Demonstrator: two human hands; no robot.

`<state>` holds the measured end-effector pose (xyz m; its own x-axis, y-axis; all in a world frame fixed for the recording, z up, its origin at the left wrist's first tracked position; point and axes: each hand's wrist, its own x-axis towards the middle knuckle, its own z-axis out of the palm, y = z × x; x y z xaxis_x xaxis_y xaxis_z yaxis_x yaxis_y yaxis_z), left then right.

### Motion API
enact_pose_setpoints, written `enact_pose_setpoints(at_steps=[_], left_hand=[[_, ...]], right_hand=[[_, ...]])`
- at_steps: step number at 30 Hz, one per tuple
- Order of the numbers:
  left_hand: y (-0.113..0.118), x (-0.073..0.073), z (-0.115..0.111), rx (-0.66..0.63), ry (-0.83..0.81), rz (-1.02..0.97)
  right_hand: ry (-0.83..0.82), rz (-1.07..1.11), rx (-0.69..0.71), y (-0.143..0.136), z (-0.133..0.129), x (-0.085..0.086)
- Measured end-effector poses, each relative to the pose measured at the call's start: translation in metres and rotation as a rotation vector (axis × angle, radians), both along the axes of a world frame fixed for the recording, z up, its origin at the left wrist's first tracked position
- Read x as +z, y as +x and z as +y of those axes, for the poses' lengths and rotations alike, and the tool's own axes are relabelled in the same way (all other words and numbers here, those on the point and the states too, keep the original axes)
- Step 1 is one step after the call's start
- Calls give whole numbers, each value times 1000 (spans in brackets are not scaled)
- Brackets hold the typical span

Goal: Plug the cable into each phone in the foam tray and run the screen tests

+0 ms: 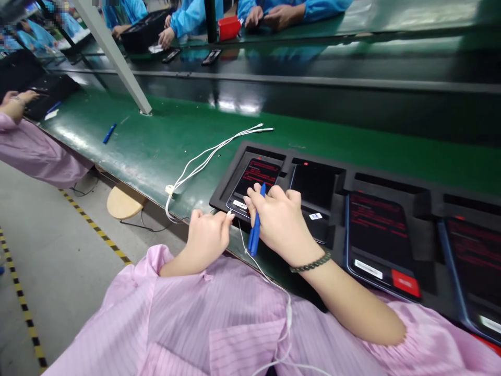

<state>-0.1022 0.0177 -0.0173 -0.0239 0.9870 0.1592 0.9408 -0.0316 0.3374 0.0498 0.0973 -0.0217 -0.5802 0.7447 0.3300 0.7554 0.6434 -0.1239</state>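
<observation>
My left hand (207,235) is closed at the near left corner of a black tray (231,172), pinching a small white cable plug (230,213) by the bottom edge of the leftmost phone (254,180). That phone shows red text on a dark screen and has a white label. A blue pen (255,235) is gripped in my right hand (279,222), which hovers over the phone's lower right corner. Beside it lies a phone with a dark screen (313,188). Farther right are two more phones with red text, the nearer phone (378,240) and the end phone (475,266).
White cables (207,159) lie on the green bench (156,136), bundled at its edge. A thin white cord (270,282) runs over my lap. Another blue pen (109,133) lies to the left. A grey post (117,62) rises from the bench. Co-workers' hands (166,36) are across.
</observation>
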Motion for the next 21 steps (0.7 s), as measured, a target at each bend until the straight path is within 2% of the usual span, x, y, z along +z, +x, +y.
enact_pose_setpoints(at_steps=[3, 6, 9, 14, 16, 18, 21], left_hand=[[4, -5, -2, 17, 178, 122], [8, -10, 0, 21, 229, 108], [10, -11, 3, 68, 137, -39], [11, -11, 9, 153, -142, -463], [9, -10, 9, 152, -196, -546], [6, -3, 6, 139, -171, -410], [1, 21, -5, 152, -9, -106]], right_hand=[[28, 18, -7, -2, -1, -1], [32, 52, -24, -5, -1, -1], [3, 84, -29, -6, 0, 0], [-27, 72, -22, -7, 2, 2], [-26, 59, -22, -6, 2, 2], [-15, 62, -26, -4, 0, 3], [73, 130, -44, 7, -7, 11]])
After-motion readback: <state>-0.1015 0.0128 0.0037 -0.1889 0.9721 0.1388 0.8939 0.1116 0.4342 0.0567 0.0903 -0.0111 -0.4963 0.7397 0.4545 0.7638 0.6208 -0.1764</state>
